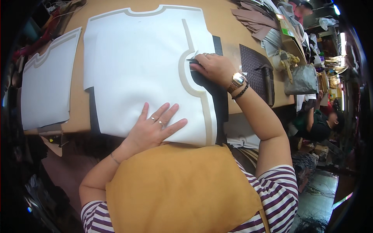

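A large white sheet (136, 73) with notched, curved edges lies flat on the tan table in front of me. A grey-beige strip (184, 77) follows its right edge and bends around a cutout there. Black material (220, 99) shows from beneath the sheet. My left hand (153, 126) rests on the sheet's near part, fingers spread. At the cutout, my right hand (213, 69) is closed around a small dark pointed tool (191, 60); its exact kind is mostly hidden by the fingers. The tip touches or nearly touches the strip.
Stacked white pieces (48, 85) lie at the left. Right of my hand are a dark woven-textured piece (252, 64) and a long dark bar (268, 85). Beyond stand a brush (287, 64), a grey container (302, 79) and brown strips (254, 19). A person (320, 126) is at the far right.
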A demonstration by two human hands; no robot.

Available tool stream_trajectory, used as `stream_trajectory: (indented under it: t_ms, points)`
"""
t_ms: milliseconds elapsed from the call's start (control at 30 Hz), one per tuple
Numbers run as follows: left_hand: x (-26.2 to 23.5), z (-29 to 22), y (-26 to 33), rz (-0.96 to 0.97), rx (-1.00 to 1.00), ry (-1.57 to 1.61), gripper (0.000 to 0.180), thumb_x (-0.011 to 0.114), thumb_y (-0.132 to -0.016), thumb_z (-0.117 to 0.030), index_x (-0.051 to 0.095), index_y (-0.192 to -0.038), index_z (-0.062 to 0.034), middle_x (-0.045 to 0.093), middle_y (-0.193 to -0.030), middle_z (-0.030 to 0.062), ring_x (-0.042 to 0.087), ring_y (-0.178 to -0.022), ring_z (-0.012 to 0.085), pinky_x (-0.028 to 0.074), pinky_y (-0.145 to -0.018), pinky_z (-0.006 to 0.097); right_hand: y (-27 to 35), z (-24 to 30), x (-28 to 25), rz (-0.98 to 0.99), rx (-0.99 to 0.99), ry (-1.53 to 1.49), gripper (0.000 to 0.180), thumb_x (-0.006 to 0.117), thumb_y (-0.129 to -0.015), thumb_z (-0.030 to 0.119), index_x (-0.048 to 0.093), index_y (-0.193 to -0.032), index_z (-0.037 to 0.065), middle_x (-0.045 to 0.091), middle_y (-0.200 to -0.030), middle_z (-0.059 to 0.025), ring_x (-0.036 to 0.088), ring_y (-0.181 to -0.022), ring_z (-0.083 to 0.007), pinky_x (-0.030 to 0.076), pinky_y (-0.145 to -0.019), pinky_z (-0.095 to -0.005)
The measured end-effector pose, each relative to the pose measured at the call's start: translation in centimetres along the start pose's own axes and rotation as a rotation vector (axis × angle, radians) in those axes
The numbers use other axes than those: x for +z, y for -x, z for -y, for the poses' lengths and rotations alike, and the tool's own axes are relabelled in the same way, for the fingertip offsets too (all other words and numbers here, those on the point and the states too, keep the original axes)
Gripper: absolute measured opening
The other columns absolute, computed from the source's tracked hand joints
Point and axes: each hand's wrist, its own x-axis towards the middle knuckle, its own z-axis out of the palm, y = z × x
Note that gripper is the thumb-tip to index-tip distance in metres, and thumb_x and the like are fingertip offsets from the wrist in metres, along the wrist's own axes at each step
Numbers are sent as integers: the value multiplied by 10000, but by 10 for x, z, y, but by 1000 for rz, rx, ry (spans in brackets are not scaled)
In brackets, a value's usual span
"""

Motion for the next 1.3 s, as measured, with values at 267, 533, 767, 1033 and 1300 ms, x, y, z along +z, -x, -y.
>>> stream_trajectory:
  t_ms: [267, 533, 767, 1033, 1300]
  points:
    - [-30, 35, 8, -202, -296, -37, 831, 612, -780, -661, 454, -1435, -175, 471, -1431, 161, 445, -1317, 357, 360, -1013, 585, 39, -32, -6, -152, 354, -151, 253, 606, -933, 310, 633, -947, 60, 646, -777, -139, 636, -691, -336, 500, -598, -403]
    - [-66, 128, 41, -458, -1007, 421, 711, 740, -829, -240, 410, -1394, 39, 600, -1210, 250, 594, -1118, 308, 465, -951, 387, 159, -125, 25, -445, 954, -149, 418, 584, -960, 406, 647, -1091, 14, 691, -897, -185, 666, -789, -284, 510, -716, -350]
    - [-92, 184, 93, -1019, -827, 290, 468, 599, -917, -93, 456, -1346, 27, 617, -1217, 193, 600, -1106, 278, 454, -952, 352, 164, -133, 29, -418, 925, -142, 481, 582, -944, 464, 652, -1087, 10, 688, -846, -185, 670, -756, -292, 501, -662, -367]
    - [-143, 269, 339, -1197, -1375, -200, 719, 627, -917, -258, 266, -1488, -8, 386, -1473, 246, 417, -1347, 344, 364, -1082, 487, 154, -135, 37, -421, 876, -167, 495, 571, -947, 474, 645, -1096, 8, 690, -905, -214, 673, -816, -334, 506, -701, -388]
    - [-118, 239, 202, -126, -1699, -316, 1023, 369, -798, -842, 167, -1559, -188, 81, -1598, 237, 74, -1484, 393, 56, -1091, 723, 162, -123, 25, -398, 935, -114, 478, 570, -944, 468, 651, -1096, 21, 691, -960, -222, 673, -879, -380, 516, -735, -409]
